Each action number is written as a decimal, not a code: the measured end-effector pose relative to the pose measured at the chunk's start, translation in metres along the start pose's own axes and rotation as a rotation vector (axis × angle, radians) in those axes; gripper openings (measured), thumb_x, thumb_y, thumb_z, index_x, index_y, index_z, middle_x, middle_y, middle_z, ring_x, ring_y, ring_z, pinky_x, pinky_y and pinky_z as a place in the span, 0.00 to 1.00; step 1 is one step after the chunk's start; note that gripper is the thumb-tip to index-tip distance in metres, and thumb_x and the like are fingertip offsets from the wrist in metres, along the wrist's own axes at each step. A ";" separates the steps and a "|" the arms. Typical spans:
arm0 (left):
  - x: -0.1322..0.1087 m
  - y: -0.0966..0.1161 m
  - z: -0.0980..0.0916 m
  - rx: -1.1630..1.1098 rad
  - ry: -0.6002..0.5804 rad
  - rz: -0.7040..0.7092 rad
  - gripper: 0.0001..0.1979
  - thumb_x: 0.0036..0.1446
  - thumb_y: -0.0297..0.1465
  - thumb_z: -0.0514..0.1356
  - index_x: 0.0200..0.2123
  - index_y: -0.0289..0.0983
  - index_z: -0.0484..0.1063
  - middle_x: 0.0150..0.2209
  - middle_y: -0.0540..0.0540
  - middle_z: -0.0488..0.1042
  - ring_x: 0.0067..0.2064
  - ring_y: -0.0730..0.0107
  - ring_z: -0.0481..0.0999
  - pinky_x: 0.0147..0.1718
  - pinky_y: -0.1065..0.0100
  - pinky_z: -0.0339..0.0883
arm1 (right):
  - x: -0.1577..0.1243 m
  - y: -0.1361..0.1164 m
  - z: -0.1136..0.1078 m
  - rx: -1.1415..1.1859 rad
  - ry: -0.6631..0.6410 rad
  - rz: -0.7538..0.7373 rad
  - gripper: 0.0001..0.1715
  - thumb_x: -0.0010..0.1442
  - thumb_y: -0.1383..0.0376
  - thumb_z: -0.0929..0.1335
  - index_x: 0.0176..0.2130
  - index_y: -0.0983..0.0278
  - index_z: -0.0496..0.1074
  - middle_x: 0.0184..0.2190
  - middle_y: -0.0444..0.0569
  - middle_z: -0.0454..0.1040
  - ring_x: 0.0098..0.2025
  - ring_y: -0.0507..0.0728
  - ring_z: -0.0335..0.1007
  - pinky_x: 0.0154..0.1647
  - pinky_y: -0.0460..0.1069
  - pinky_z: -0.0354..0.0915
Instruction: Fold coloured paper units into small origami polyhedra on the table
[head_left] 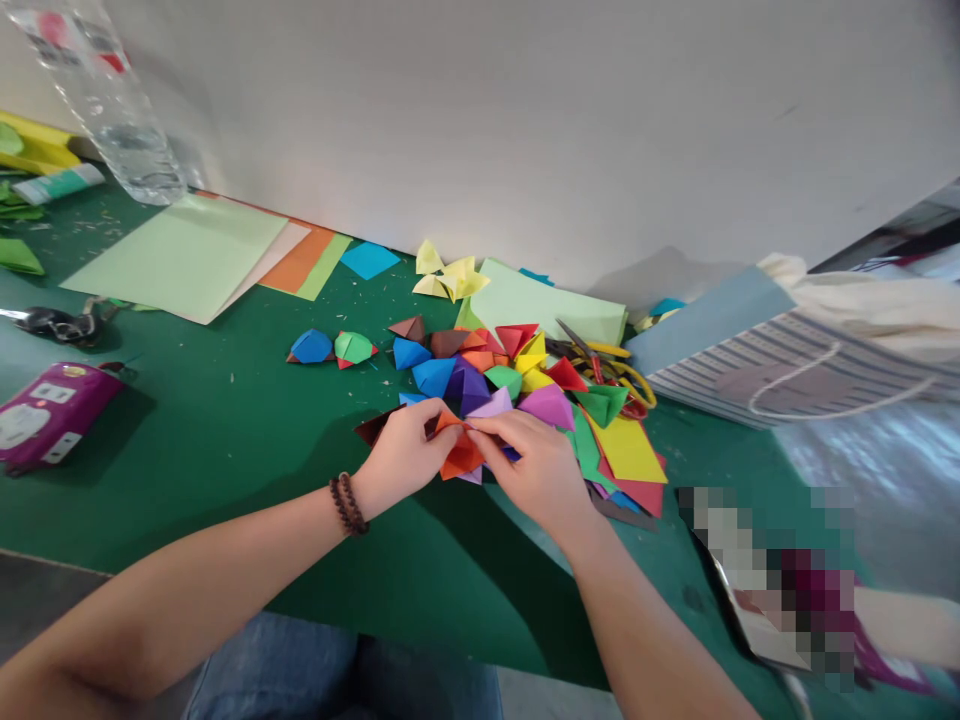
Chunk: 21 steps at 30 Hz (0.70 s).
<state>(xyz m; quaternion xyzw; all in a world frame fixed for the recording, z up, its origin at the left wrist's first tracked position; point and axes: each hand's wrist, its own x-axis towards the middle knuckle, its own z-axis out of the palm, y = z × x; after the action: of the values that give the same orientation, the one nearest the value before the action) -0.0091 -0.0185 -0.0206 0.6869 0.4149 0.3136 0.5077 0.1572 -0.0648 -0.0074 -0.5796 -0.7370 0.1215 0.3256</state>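
Between my two hands, over the green table, is a piece of folded orange paper. My left hand pinches its left side, and a beaded bracelet circles that wrist. From the right, the thumb and fingertips of my right hand close on its upper edge. Just beyond lies a heap of folded paper pieces in several colours, among them a blue piece, a purple piece and a pink piece. A brown piece shows partly behind my left hand.
Scissors with yellow handles lie right of the heap, beside a striped paper bag. Paper sheets and a water bottle are at back left. A purple packet sits left; a tablet-like device lies right.
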 end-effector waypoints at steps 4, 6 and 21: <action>-0.003 0.004 0.000 0.111 -0.002 0.067 0.08 0.58 0.31 0.54 0.27 0.37 0.66 0.25 0.51 0.68 0.28 0.72 0.66 0.26 0.71 0.56 | 0.004 0.005 -0.004 0.361 -0.079 0.342 0.19 0.62 0.54 0.63 0.32 0.61 0.77 0.29 0.47 0.78 0.32 0.57 0.74 0.31 0.49 0.69; -0.004 0.005 0.000 0.165 -0.003 0.112 0.08 0.59 0.30 0.54 0.28 0.37 0.68 0.27 0.50 0.71 0.30 0.71 0.68 0.28 0.71 0.57 | 0.007 0.009 -0.004 0.529 -0.118 0.446 0.17 0.59 0.52 0.66 0.31 0.61 0.76 0.27 0.45 0.76 0.29 0.55 0.72 0.29 0.48 0.68; -0.004 0.006 0.000 0.171 -0.096 0.102 0.08 0.58 0.26 0.55 0.27 0.36 0.69 0.27 0.50 0.72 0.29 0.72 0.69 0.28 0.71 0.57 | 0.003 0.003 -0.019 0.126 -0.465 0.188 0.12 0.66 0.58 0.60 0.32 0.59 0.63 0.24 0.39 0.64 0.25 0.51 0.60 0.24 0.46 0.57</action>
<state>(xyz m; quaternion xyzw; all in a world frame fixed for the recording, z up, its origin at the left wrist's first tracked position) -0.0090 -0.0229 -0.0152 0.7622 0.3800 0.2689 0.4498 0.1712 -0.0651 0.0066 -0.5807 -0.7260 0.3268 0.1701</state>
